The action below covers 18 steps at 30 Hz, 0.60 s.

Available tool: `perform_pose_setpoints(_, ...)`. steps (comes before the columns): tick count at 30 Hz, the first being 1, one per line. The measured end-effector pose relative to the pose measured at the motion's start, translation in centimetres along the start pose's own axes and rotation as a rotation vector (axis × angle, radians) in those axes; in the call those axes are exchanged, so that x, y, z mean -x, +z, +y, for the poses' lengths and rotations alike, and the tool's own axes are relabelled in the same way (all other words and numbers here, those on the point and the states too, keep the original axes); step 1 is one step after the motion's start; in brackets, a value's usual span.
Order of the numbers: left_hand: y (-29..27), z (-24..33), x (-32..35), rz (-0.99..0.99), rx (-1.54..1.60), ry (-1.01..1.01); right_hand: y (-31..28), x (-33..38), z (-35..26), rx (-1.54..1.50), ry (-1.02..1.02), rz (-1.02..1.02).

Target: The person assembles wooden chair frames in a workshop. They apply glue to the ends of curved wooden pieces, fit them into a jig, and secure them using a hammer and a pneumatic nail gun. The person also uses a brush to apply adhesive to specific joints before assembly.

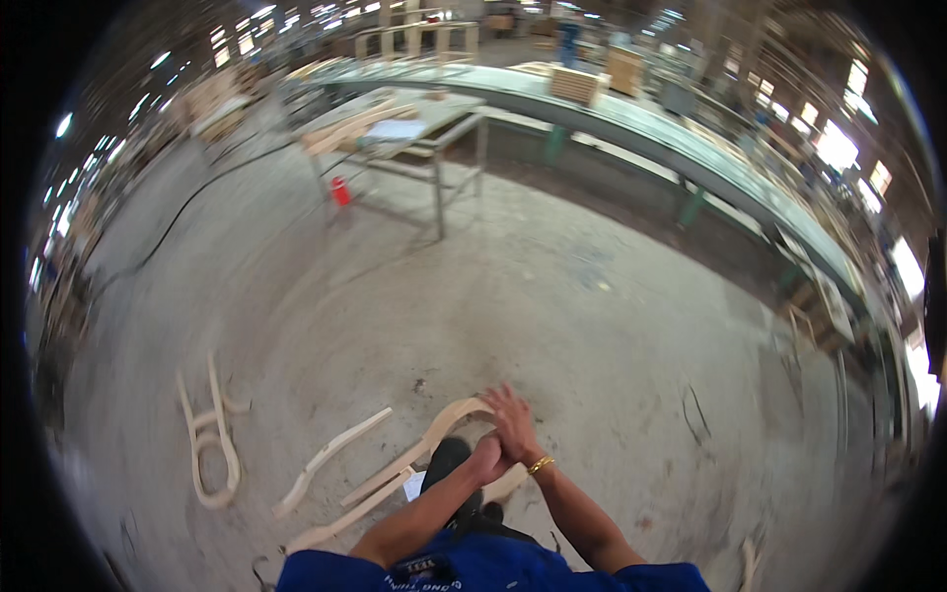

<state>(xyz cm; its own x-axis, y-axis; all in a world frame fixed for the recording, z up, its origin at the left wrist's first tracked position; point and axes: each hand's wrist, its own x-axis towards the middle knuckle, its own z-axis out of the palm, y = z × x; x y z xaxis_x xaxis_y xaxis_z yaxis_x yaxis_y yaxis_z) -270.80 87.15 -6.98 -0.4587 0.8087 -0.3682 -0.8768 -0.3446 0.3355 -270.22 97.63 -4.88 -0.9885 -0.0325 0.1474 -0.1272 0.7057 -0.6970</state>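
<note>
My two hands meet in front of my body, above a curved light-wood frame (456, 411) on the floor. My right hand (513, 422) has its fingers stretched out and apart, with nothing in them; a gold bracelet (541, 464) circles that wrist. My left hand (489, 458) presses against the heel of the right one. Its fingers are hidden and smeared by motion. The wooden frame runs from beside my hands down to the lower left, partly covered by my left forearm and dark-clad leg. A white paper (418, 484) lies by it.
Left of the frame lie a loose curved wooden piece (330, 458) and a U-shaped wooden frame (219, 456). Ahead stands a metal-legged table (437, 176) with boards on it, a red bottle (340, 191) beside its leg. Behind runs a long conveyor (631, 120). A black cable (187, 205) crosses the floor.
</note>
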Motion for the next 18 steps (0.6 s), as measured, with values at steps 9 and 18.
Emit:
perform_pose_setpoints(9, -4.1, 25.0, -20.3, 0.101, -1.621, 0.79, 2.1, -32.2, 16.4, -1.666, 0.799, 0.09)
perform_pose_setpoints(18, -12.3, 51.0, -35.2, 0.656, -1.855, 0.475, -0.1, -58.1, 20.0, -1.727, 0.561, -0.457)
